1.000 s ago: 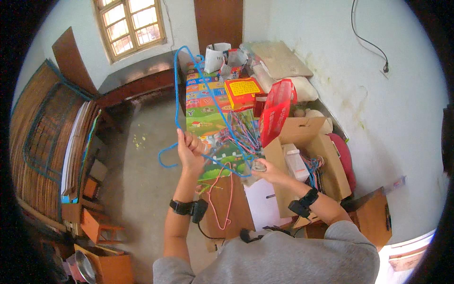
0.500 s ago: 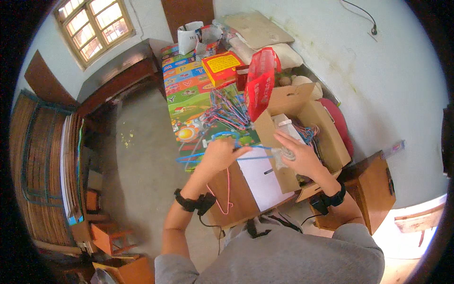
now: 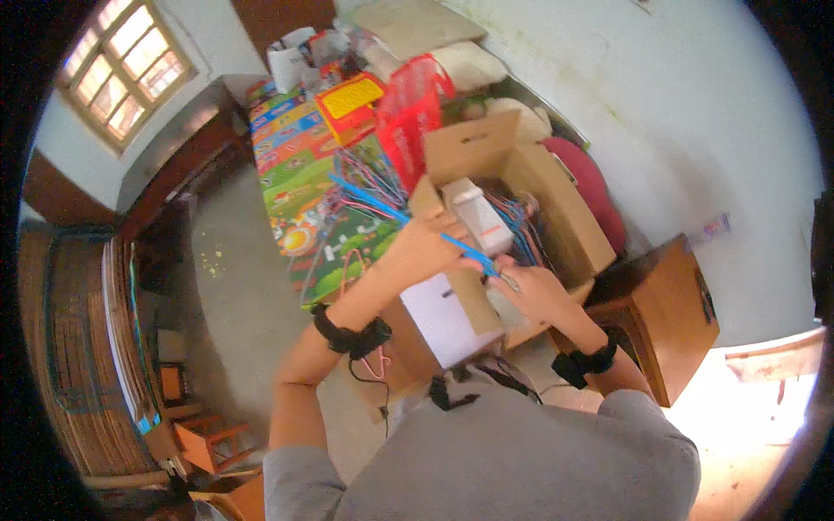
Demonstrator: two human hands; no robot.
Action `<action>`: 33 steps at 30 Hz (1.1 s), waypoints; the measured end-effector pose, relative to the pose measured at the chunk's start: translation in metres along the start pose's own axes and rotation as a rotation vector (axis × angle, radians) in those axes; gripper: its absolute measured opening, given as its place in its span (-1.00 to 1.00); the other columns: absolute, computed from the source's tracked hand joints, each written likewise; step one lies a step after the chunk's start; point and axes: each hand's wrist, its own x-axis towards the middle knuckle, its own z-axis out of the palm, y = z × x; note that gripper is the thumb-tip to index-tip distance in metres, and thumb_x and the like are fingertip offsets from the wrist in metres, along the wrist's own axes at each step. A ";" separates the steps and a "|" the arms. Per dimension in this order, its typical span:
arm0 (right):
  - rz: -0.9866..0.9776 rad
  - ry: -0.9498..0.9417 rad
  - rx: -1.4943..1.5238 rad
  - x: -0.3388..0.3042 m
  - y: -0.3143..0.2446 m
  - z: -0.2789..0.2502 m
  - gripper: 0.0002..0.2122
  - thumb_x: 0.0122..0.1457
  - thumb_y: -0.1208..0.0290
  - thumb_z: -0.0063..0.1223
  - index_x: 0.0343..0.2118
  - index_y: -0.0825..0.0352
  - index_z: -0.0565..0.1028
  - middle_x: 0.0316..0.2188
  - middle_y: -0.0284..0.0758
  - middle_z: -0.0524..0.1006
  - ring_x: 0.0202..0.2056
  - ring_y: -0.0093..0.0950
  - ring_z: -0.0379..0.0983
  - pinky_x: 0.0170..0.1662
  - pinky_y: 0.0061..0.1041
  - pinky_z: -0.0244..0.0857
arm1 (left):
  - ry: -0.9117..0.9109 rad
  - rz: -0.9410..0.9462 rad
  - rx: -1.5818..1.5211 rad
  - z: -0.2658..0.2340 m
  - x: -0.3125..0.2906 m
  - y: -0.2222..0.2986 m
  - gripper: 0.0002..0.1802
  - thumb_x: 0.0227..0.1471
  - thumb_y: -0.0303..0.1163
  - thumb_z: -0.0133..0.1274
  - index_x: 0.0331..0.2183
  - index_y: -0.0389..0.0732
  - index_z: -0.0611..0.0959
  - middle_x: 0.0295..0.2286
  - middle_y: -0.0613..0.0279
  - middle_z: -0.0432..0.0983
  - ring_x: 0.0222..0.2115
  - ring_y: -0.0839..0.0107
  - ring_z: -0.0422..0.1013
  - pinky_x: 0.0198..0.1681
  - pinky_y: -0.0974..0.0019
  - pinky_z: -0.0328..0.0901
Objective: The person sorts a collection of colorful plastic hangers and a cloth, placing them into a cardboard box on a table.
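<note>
A blue clothes hanger (image 3: 373, 195) slants across the front of the cardboard box, seen nearly edge-on. My left hand (image 3: 430, 249) is closed around its middle part. At its lower right end my right hand (image 3: 532, 291) pinches it, with a small greyish piece at the fingertips that is too blurred to name. Inside the open cardboard box (image 3: 569, 213) lie a white box (image 3: 478, 217) and a bundle of coloured hangers (image 3: 527, 230). Left of the box, more thin coloured hangers (image 3: 369, 174) are heaped on the mat. Below my left wrist hangs a pink hanger (image 3: 380, 363).
A colourful play mat (image 3: 287, 187) covers the table. A red bag (image 3: 413, 113) and a red-and-yellow box (image 3: 352, 104) stand behind the hangers. White paper (image 3: 443, 321) lies near the front edge. A wooden cabinet (image 3: 660, 304) stands at the right, a small orange stool (image 3: 208, 443) lower left.
The blue hanger has turned from lying level to a steep slant, and my hands have come closer together in front of the box. The whole view has shifted.
</note>
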 end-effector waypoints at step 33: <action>0.412 0.134 -0.056 0.074 0.304 0.057 -0.70 0.12 0.26 -0.28 -0.46 0.37 0.47 -0.53 -0.09 0.50 -0.48 -0.15 0.46 -0.39 -0.23 0.34 | -0.306 -0.682 -0.290 0.357 0.131 -0.041 -0.61 -0.10 -0.20 0.00 -0.24 -0.26 0.48 -0.15 -0.07 0.30 -0.18 0.03 0.30 -0.15 0.14 0.25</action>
